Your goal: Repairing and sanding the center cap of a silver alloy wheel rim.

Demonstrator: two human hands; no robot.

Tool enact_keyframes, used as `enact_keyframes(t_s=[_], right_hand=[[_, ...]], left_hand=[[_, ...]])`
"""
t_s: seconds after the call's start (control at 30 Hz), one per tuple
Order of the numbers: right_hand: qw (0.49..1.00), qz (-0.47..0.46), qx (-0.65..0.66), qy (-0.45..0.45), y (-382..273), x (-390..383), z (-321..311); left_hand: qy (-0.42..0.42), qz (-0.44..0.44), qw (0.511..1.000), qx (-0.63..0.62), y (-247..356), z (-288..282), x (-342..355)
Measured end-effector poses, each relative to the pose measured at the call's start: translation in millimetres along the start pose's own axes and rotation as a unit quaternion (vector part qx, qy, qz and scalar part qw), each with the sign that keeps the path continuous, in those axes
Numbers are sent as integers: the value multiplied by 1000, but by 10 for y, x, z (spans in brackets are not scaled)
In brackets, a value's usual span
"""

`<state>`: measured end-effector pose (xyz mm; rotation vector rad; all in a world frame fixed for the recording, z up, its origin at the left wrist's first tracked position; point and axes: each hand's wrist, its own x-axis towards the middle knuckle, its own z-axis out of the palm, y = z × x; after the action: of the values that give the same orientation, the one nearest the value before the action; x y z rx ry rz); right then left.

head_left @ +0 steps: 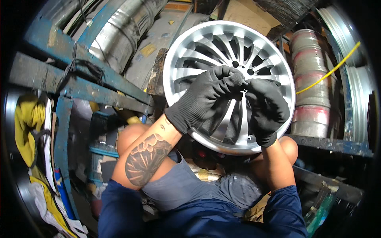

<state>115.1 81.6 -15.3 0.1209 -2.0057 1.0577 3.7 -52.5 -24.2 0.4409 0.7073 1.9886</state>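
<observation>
A large silver alloy wheel with many curved spokes lies face up in front of me, over my knees. My left hand, in a black knit glove, is closed above the wheel's hub, its fingertips pinched on a small thin metal piece that I cannot make out well. My right hand, also gloved in black, is closed just to the right, its fingertips at the same small piece. The two hands nearly meet and hide part of the hub and spokes behind them.
Blue steel rack beams run along the left, with a metal cylinder behind. Yellow and white cloths hang at the far left. Stacked metal cylinders, more rims and a yellow cord stand or run at the right. Cardboard lies behind.
</observation>
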Motion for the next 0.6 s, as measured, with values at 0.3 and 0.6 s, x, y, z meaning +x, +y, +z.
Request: enact_keyframes(t_s=[0.3, 0.6], right_hand=[[954, 225, -9, -199, 309, -594, 655], [938, 60, -122, -320, 458, -715, 1033]], left_hand=[[167, 23, 809, 564, 989, -837, 97], [135, 17, 752, 644, 997, -988, 208]])
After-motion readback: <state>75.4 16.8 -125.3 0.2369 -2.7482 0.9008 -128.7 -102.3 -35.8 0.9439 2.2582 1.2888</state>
